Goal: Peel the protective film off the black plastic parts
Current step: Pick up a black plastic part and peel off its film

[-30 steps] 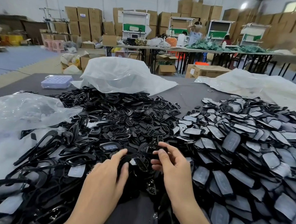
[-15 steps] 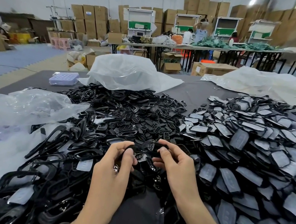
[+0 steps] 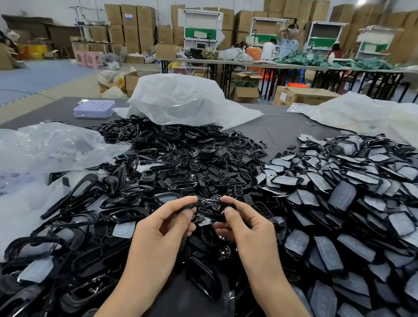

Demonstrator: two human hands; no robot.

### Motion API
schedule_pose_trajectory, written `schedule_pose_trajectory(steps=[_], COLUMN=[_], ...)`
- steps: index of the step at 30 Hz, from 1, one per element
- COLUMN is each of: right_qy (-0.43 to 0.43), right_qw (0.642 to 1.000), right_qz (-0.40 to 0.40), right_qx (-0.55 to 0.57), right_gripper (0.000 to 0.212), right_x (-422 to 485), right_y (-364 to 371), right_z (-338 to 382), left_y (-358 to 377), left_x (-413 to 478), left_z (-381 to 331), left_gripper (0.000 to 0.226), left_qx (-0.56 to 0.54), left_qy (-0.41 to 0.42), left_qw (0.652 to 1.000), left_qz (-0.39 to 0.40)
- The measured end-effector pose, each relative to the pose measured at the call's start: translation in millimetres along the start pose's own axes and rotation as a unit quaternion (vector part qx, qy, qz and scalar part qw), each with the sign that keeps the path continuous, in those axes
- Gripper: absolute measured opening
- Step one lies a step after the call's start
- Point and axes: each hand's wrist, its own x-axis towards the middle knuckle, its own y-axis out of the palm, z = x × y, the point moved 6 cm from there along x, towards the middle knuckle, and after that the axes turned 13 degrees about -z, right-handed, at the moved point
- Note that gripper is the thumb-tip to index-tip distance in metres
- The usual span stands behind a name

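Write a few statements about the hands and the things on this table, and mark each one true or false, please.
1. The left hand and the right hand both pinch one black plastic part between them. True.
2. The lilac tray lies at the near right of the table. False: it lies at the far left.
3. The pile on the right is of parts with pale film on them. True.
4. The right hand lies flat on the table. False: it is raised over the middle pile, fingers curled on the part.
5. A white plastic bag lies behind the middle pile. True.
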Motion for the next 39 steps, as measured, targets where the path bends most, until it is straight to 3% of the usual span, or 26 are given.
schedule_pose_trajectory(steps=[8,11,17,21,27,33,39], right_qy=[0.002,0.006,-0.007,-0.032,-0.042,-0.022,-0.006], right_qw=[1.0,1.0,0.997,0.993,0.99,0.989,0.992], right_qz=[0.011,0.026,0.077,0.105,0.121,0.128,0.129], right_qx=[-0.011,-0.012,-0.026,-0.047,-0.064,-0.063,-0.016], right_gripper=[0.024,0.023,0.023,0.023,0.028,0.029,0.025], right_x=[-0.7,-2.8,-10.7,-14.1,-14.7,-15.3,-17.7], right_y=[1.4,4.5,12.2,14.9,14.7,14.8,17.8], right_z=[-2.2,-2.3,2.0,5.7,8.1,6.6,9.3], left_y=[4.4,0.5,-2.3,-3.2,4.1,5.5,3.5], left_x=[-7.1,-3.7,0.8,5.2,2.1,-1.6,-2.1], left_z=[-1.4,2.9,0.9,9.1,10.8,-0.1,5.3], left_gripper=[0.024,0.012,0.016,0.016,0.02,0.021,0.017], left_qx=[0.13,0.13,0.148,0.058,0.002,0.078,0.042], left_qy=[0.105,0.106,0.132,0.025,-0.045,0.039,0.019], left_qw=[0.986,0.985,0.979,0.998,0.998,0.995,0.999], left_qz=[0.001,-0.028,-0.044,-0.026,0.041,0.05,-0.009])
